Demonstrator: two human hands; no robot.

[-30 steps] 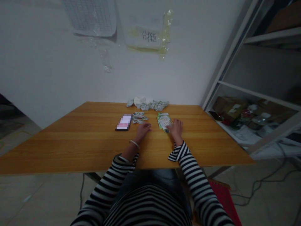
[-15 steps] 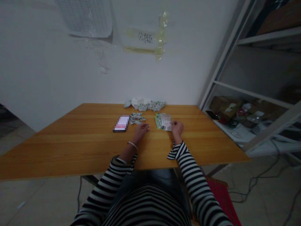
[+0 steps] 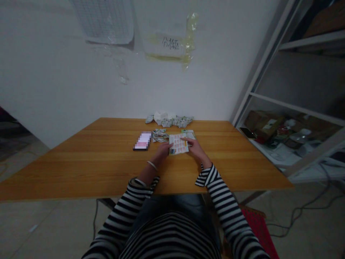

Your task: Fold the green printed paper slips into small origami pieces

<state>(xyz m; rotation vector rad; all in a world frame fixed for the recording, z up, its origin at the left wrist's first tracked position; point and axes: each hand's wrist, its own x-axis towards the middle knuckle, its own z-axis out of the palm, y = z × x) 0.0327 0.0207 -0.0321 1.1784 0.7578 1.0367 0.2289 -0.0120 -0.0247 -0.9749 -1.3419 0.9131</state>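
Holding paper between left hand and right hand

Left hand: at the left edge of the printed sheet
Right hand: on the sheet's right part
Left of left hand: a phone, on the table
Ahead of left hand: crumpled foil packets, between phone and sheet
Ahead of both hands: a heap of crumpled packets, at the table's far edge
Right of right hand: a metal shelf unit, beyond the table's corner
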